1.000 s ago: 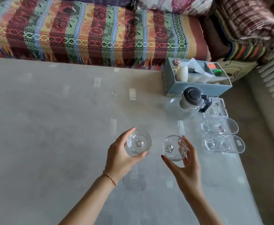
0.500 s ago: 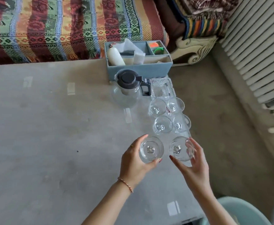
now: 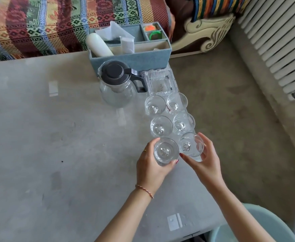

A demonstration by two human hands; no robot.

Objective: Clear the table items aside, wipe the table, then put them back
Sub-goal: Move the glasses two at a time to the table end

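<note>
Over at the right edge of the grey table (image 3: 55, 154), two hands busy with glasses. Left hand (image 3: 152, 167) wrapped around a clear glass (image 3: 166, 151), thumb on the near side and fingers curled around the far left side, so clamped on it pretty solidly. Right hand (image 3: 207, 165) doing the same with a second glass (image 3: 190, 145), thumb tip under the near rim, fingers spread around the right side, glass tilted a bit toward the camera. Both glasses just beside each other, almost touching, sitting at the near end of a little grid of four more glasses (image 3: 169, 116) lined up two by two along the table edge. Can't tell if the held pair is resting on the table or lifted slightly. Beyond the grid, a clear ribbed glass dish (image 3: 160, 82), and just left of that a glass kettle (image 3: 117, 84) with a dark lid and handle. Behind both, a blue-grey organizer box (image 3: 134, 58) at the far edge, holding a white bottle (image 3: 99, 45), some plastic packets and small orange and green bits in its compartments. Thin braided bracelet (image 3: 144, 190) on the left wrist. Striped woven sofa cover (image 3: 55, 23) past the table, white radiator (image 3: 279, 41) off to the right, pale blue-green tub rim (image 3: 265, 222) down in the near right corner.
</note>
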